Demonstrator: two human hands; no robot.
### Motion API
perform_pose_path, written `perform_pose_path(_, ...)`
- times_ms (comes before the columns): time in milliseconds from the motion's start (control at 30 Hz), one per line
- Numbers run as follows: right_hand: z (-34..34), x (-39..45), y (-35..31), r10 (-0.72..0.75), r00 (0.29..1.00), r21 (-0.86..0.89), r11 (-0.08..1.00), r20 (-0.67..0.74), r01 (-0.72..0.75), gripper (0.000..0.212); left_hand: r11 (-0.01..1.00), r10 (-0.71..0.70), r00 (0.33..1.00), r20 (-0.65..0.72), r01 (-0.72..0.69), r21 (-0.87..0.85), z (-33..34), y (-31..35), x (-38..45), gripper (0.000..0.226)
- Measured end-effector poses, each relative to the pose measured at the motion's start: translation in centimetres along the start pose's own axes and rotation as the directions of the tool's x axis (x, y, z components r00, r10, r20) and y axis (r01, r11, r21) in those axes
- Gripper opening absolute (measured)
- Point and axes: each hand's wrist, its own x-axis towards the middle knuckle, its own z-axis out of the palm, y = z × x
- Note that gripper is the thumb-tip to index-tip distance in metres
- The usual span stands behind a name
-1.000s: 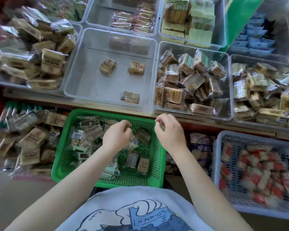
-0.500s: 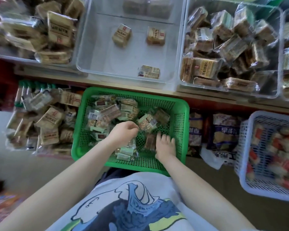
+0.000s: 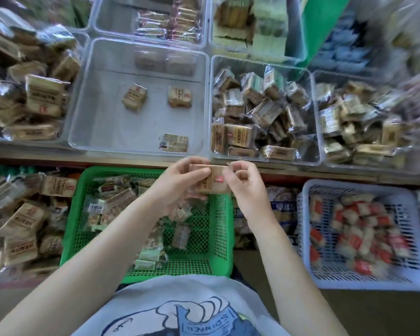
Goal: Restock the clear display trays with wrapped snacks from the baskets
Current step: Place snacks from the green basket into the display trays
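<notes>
Both hands (image 3: 180,187) (image 3: 246,187) gripping a brown snack (image 3: 210,179) over green basket (image 3: 220,229), near-empty clear tray (image 3: 102,127) beyond

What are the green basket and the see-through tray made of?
Green basket: looks like hard plastic, moulded as a grid of small holes, a bit shiny. Tray: probably clear plastic, smooth and glossy; the shelf shows through its rounded walls.

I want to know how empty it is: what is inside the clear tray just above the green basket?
The clear tray holds three wrapped snacks: two brown packets near the middle and one by the front wall. Blurred shapes show at its back wall; nothing covers its floor.
</notes>
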Motion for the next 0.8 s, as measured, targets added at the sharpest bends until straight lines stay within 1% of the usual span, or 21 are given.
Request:
perform_pose_path(67, -1.7, 0.5, -1.9, 0.002, 0.99, 0.113, 0.993, 0.139, -0.017, 0.05, 0.996, 0.068, 0.996, 0.05, -0.071, 0.06, 1.0, 2.2, 0.7, 0.04)
perform_pose_path(100, -2.4, 0.7, -2.6, -0.007, 0.978, 0.132, 0.991, 0.21, -0.021, 0.047, 0.987, 0.097, 0.993, 0.06, -0.104, 0.124, 1.7, 2.9, 1.2, 0.04)
perform_pose_path(133, -3.1, 1.2, -3.1, -0.022, 0.967, 0.133, 0.991, 0.252, -0.012, 0.039, 0.971, 0.128, 0.99, 0.056, -0.136, 0.197, 2.4, 3.5, 1.8, 0.038)
perform_pose_path(167, -3.7, 1.7, -3.7, -0.032, 0.968, 0.108, 0.994, 0.249, 0.006, 0.031, 0.946, 0.175, 0.984, 0.029, -0.176, 0.272, 3.0, 3.8, 2.4, 0.035)
perform_pose_path(200, -4.5, 2.6, -4.1, -0.037, 0.979, 0.074, 0.997, 0.202, 0.023, 0.026, 0.903, 0.254, 0.967, -0.028, -0.226, 0.366, 3.6, 4.0, 3.1, 0.033)
perform_pose_path(233, -5.3, 3.6, -4.8, -0.035, 0.993, 0.039, 0.999, 0.117, 0.031, 0.023, 0.828, 0.361, 0.927, -0.104, -0.267, 0.493, 3.7, 4.0, 4.0, 0.034)
perform_pose_path(267, -6.1, 4.8, -5.3, -0.033, 0.999, -0.006, 0.999, 0.0, 0.033, 0.023, 0.725, 0.466, 0.868, -0.172, -0.263, 0.637, 3.6, 3.7, 4.9, 0.04)
perform_pose_path(300, -7.1, 6.2, -5.9, -0.058, 0.989, -0.06, 0.997, -0.135, 0.05, 0.025, 0.615, 0.536, 0.817, -0.212, -0.206, 0.761, 3.2, 3.3, 5.6, 0.049)
perform_pose_path(333, -8.0, 7.8, -6.3, -0.123, 0.953, -0.142, 0.986, -0.278, 0.086, 0.028, 0.516, 0.552, 0.802, -0.229, -0.113, 0.849, 2.7, 2.8, 6.2, 0.058)
perform_pose_path(367, -8.9, 9.4, -6.8, -0.209, 0.895, -0.239, 0.964, -0.395, 0.119, 0.031, 0.425, 0.521, 0.821, -0.233, -0.012, 0.905, 2.4, 2.1, 6.6, 0.066)
perform_pose_path(400, -9.7, 11.1, -7.1, -0.302, 0.834, -0.347, 0.927, -0.462, 0.143, 0.036, 0.338, 0.472, 0.851, -0.229, 0.066, 0.939, 2.2, 1.2, 6.8, 0.071)
perform_pose_path(433, -10.3, 12.9, -7.0, -0.384, 0.798, -0.464, 0.873, -0.463, 0.151, 0.042, 0.259, 0.444, 0.869, -0.218, 0.108, 0.96, 2.1, 0.4, 6.9, 0.075)
perform_pose_path(467, -10.6, 14.5, -6.6, -0.428, 0.811, -0.583, 0.801, -0.399, 0.136, 0.048, 0.206, 0.439, 0.875, -0.204, 0.123, 0.971, 2.0, -0.3, 7.1, 0.076)
perform_pose_path(500, -10.7, 15.7, -6.2, -0.413, 0.858, -0.676, 0.729, -0.305, 0.11, 0.055, 0.183, 0.448, 0.872, -0.196, 0.126, 0.975, 2.0, -0.7, 7.2, 0.077)
perform_pose_path(533, -10.6, 16.6, -5.6, -0.345, 0.912, -0.733, 0.676, -0.223, 0.077, 0.063, 0.184, 0.456, 0.868, -0.198, 0.125, 0.975, 2.0, -0.9, 7.2, 0.078)
perform_pose_path(567, -10.5, 17.2, -5.0, -0.272, 0.947, -0.761, 0.647, -0.172, 0.048, 0.07, 0.191, 0.461, 0.864, -0.2, 0.124, 0.974, 1.9, -0.8, 7.3, 0.078)
perform_pose_path(600, -10.5, 17.5, -4.6, -0.229, 0.961, -0.776, 0.631, -0.156, 0.024, 0.074, 0.196, 0.462, 0.864, -0.201, 0.122, 0.973, 1.8, -0.8, 7.4, 0.078)
perform_pose_path(633, -10.5, 17.4, -4.4, -0.23, 0.959, -0.789, 0.614, -0.167, 0.01, 0.072, 0.194, 0.463, 0.864, -0.199, 0.12, 0.974, 1.7, -0.7, 7.5, 0.078)
perform_pose_path(700, -10.2, 15.9, -4.6, -0.344, 0.912, -0.8, 0.599, -0.221, 0.032, 0.057, 0.173, 0.468, 0.863, -0.188, 0.119, 0.978, 1.6, -0.8, 7.5, 0.078)
perform_pose_path(767, -8.9, 12.9, -4.3, -0.527, 0.805, -0.767, 0.624, -0.272, 0.149, 0.038, 0.173, 0.458, 0.87, -0.181, 0.113, 0.978, 1.7, -0.9, 7.6, 0.078)
perform_pose_path(800, -7.8, 11.2, -3.9, -0.594, 0.755, -0.734, 0.638, -0.277, 0.233, 0.031, 0.197, 0.443, 0.878, -0.179, 0.099, 0.975, 1.7, -0.7, 7.6, 0.078)
